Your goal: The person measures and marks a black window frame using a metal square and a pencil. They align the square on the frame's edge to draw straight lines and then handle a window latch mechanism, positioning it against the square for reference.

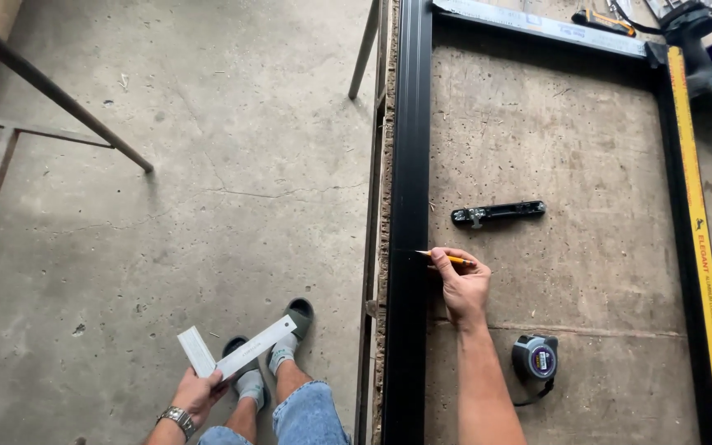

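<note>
The workbench (554,148), a worn board top filling the right half of the frame, carries a black metal frame whose long left rail (409,165) runs from top to bottom just right of centre. A yellow level (698,222) lies along the right rail, well apart from the work. On the bare board inside the frame sit a black handle fitting (498,213) above the working hand and a tape measure (535,358) below it, right of the forearm. The right hand (463,288), at centre frame, has its fingers pinched closed on a yellow pencil (447,259), tip touching the inner edge of the left rail. The left hand (198,394), lower left of the frame over the concrete floor (208,165), is curled closed around a white try square (232,350), held away from the bench. Judgement: the mark would be truer if the square were brought up against the rail to guide the pencil; drawn freehand, the line may wander. The heel of the right hand rests on the board, which steadies the stroke. A light, single pass is advised, since pencil on black finish is hard to read.
</note>
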